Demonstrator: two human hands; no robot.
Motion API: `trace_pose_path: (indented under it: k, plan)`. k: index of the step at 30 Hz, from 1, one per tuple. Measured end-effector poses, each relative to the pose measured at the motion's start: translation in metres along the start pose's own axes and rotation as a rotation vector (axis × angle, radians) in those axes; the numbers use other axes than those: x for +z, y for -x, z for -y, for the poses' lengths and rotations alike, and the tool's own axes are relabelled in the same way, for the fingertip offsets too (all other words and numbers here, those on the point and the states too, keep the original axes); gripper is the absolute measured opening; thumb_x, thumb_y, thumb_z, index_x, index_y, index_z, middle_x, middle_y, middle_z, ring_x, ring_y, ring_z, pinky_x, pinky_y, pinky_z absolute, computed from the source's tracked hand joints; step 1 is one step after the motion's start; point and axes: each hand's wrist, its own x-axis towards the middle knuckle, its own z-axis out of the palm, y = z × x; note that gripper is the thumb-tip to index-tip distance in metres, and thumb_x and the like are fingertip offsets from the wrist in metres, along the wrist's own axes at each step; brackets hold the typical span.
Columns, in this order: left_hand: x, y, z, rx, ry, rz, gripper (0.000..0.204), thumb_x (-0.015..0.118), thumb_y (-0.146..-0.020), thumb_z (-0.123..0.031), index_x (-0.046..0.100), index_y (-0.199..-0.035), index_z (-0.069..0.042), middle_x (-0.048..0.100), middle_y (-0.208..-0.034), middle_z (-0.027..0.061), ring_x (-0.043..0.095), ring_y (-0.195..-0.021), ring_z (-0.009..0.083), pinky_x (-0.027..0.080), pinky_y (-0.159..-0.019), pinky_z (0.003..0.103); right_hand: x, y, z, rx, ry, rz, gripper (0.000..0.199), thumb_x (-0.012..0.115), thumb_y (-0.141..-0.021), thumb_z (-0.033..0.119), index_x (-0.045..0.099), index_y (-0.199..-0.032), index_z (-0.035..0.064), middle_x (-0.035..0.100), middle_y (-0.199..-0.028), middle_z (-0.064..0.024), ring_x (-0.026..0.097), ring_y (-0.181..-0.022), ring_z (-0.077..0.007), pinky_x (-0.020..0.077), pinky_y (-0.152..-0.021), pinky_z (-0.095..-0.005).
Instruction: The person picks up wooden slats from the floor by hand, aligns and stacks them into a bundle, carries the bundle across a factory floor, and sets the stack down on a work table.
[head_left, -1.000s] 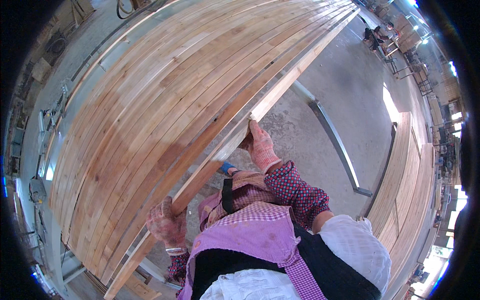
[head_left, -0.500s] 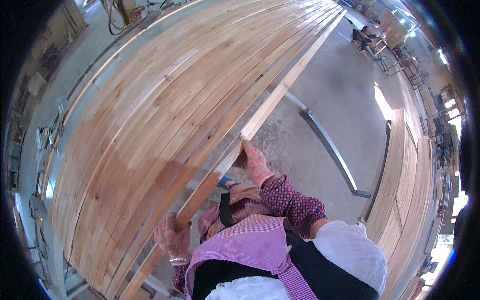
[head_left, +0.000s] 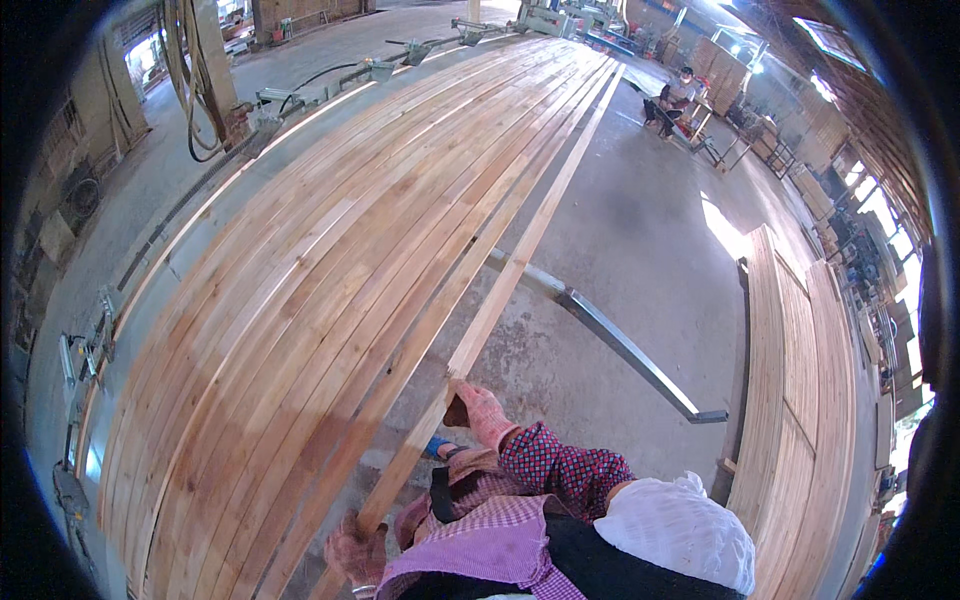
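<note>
Holding the strip: the left hand (head_left: 355, 553) is wrapping its gloved fingers around the near part of a wooden strip (head_left: 476, 340); the right hand (head_left: 484, 413), farther forward, is pinching its edge, some fingers hiding underneath.
Strip's place: it is running from under the left hand, past the right, and far out ahead; near the hands it is lying apart from the panel (head_left: 300, 330), floor (head_left: 620, 420) showing between.
Seam: a jagged seam (head_left: 453, 372) is crossing the strip just at the right fingertips, probably forming its weakest spot under twisting.
Strip's handling: it is looking stiff between the hands, though probably flexing over its full length; likely it is weighing little for its thickness but proving unwieldy, with dry wood giving fair friction and edges perhaps splintering.
Best hold: hands spacing themselves well apart, gripping the narrow edges on either side of the seam, would be steadiest.
Panel: left of both hands, many strips are lying side by side.
Metal bar: a grey metal bar (head_left: 637, 353) is stretching ahead and right of the right hand.
Boards: stacked boards (head_left: 785, 400) are lying well to its right.
Person: a person (head_left: 678, 95) is sitting far ahead.
Writing: no brand or label is showing legibly near the hands; distant things are appearing too small to tell.
</note>
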Motion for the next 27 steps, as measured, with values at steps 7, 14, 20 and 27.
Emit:
trace_pose_path:
  k: [7, 14, 20, 27]
  plan:
    - [0.041, 0.009, 0.035, -0.059, 0.089, -0.028, 0.056, 0.078, -0.061, -0.041, 0.064, -0.109, -0.015, 0.063, -0.091, 0.01, 0.058, -0.085, 0.0323, 0.045, -0.078, 0.045, -0.012, 0.001, 0.001, -0.857, 1.073, 0.012, 0.032, 0.054, -0.081, 0.013, 0.057, -0.111, 0.003, 0.063, -0.098, -0.0193, 0.059, -0.096, -0.0372, 0.0497, -0.081, -0.0438]
    - [0.014, 0.02, 0.009, 0.008, 0.045, -0.12, 0.054, 0.079, -0.063, -0.034, 0.063, -0.11, -0.012, 0.065, -0.089, 0.0118, 0.061, -0.085, 0.0341, 0.045, -0.08, 0.044, -0.04, -0.078, 0.015, -0.307, -0.178, -0.069, 0.034, 0.047, -0.096, 0.035, 0.057, -0.106, 0.0039, 0.063, -0.096, -0.0135, 0.061, -0.086, -0.0323, 0.0511, -0.079, -0.0463]
    - [0.0, 0.053, -0.009, 0.062, 0.021, -0.118, 0.054, 0.078, -0.06, -0.035, 0.063, -0.107, -0.013, 0.065, -0.088, 0.0086, 0.061, -0.084, 0.0296, 0.045, -0.077, 0.042, -0.052, -0.07, 0.101, -0.238, -0.489, -0.037, 0.044, 0.045, -0.096, 0.041, 0.054, -0.101, -0.0017, 0.06, -0.091, -0.0169, 0.059, -0.085, -0.0374, 0.0495, -0.077, -0.0542]
    - [-0.033, 0.06, 0.011, 0.221, 0.075, -0.047, 0.061, 0.081, -0.054, -0.02, 0.06, -0.111, -0.011, 0.065, -0.089, 0.0101, 0.062, -0.085, 0.0303, 0.046, -0.076, 0.044, -0.056, -0.048, 0.106, -0.247, -0.433, -0.112, 0.028, 0.052, -0.094, 0.032, 0.05, -0.091, 0.0048, 0.057, -0.075, -0.0122, 0.059, -0.069, -0.0332, 0.0517, -0.072, -0.0542]
